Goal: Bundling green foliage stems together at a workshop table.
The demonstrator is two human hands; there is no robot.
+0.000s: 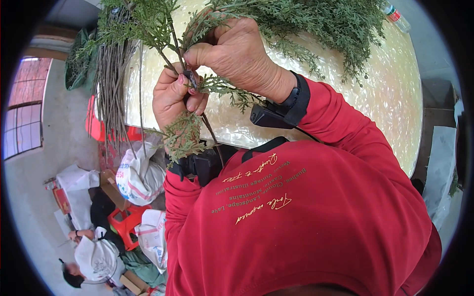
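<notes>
My left hand [173, 96] is closed around the thin brown stem of an evergreen branch [211, 132], which runs on a slant from the upper left down towards my chest. A small dark piece [190, 79] shows at the left fingertips; its kind is unclear. Just above, my right hand [242, 54] is closed, thumb against fingers, on a leafy green sprig [205, 23] beside the stem. Its fingertips are partly hidden by foliage. More leafy twigs stick out below both hands and over the left wrist. Black devices sit strapped at both wrists.
A pile of green sprigs [326, 29] lies on the shiny cream table [355, 108], with a plastic bottle [396, 18] at its far right. Bare stems [111, 84] hang over the left edge. White sacks [140, 172], a red stool [129, 224] and another person [96, 256] are lower left.
</notes>
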